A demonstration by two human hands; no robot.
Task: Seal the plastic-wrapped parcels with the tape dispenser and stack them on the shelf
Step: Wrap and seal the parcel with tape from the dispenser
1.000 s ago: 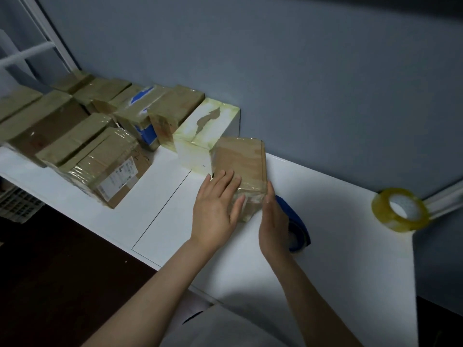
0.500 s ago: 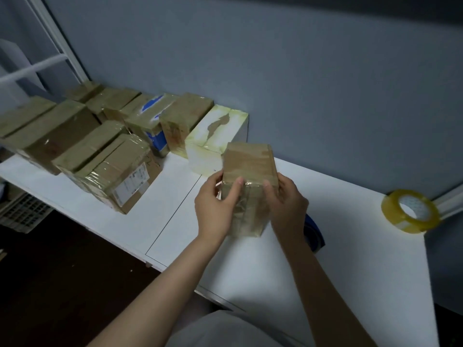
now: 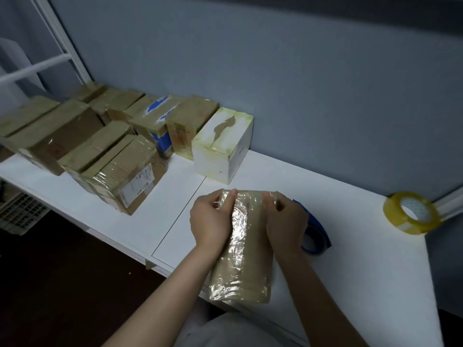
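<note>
A brown parcel point(image 3: 246, 254) wrapped in clear plastic lies lengthwise toward me on the white table point(image 3: 350, 259). My left hand point(image 3: 213, 221) grips its far left side, fingers curled over the top edge. My right hand point(image 3: 285, 221) grips the far right side the same way. A blue tape dispenser point(image 3: 314, 236) sits just right of my right hand, partly hidden by it. A yellowish roll of clear tape point(image 3: 411, 212) stands at the table's far right corner.
Several wrapped brown parcels point(image 3: 120, 171) and a white box point(image 3: 223, 144) line the white surface at the left, against the grey wall. A white shelf frame point(image 3: 57, 58) rises at the upper left. A wire basket point(image 3: 20, 211) sits below the left edge.
The parcel was lifted from beside the white box, tipped over and pulled toward me. Both hands moved with it and now grip its far end.
</note>
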